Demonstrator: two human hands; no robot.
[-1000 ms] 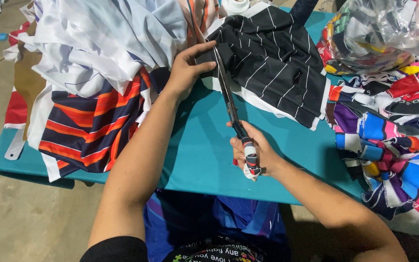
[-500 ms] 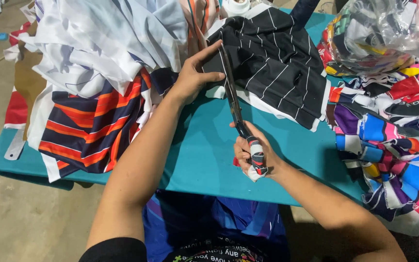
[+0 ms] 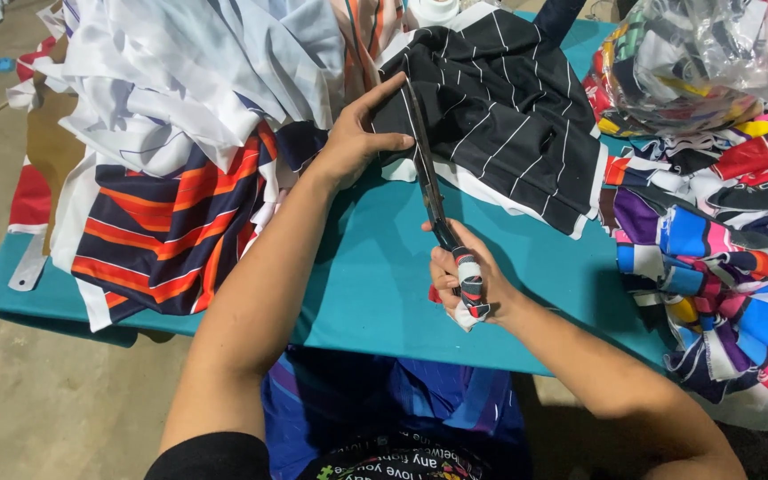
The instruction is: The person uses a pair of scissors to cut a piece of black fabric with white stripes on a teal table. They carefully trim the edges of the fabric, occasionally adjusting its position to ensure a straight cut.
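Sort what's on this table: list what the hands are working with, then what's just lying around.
In use:
- left hand pressing the black striped fabric
- right hand gripping the scissors

Lying about:
- white cloth heap
- navy and orange striped cloth
- multicoloured scraps
- plastic bag
- teal table

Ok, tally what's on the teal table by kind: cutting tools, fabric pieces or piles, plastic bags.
Cutting tools: 1, long dark scissors in right hand.
Fabric: 4, black white-striped cloth under left hand, white pile, navy orange-striped piece, multicoloured heap.
Plastic bags: 1, clear bag.
Total: 6.
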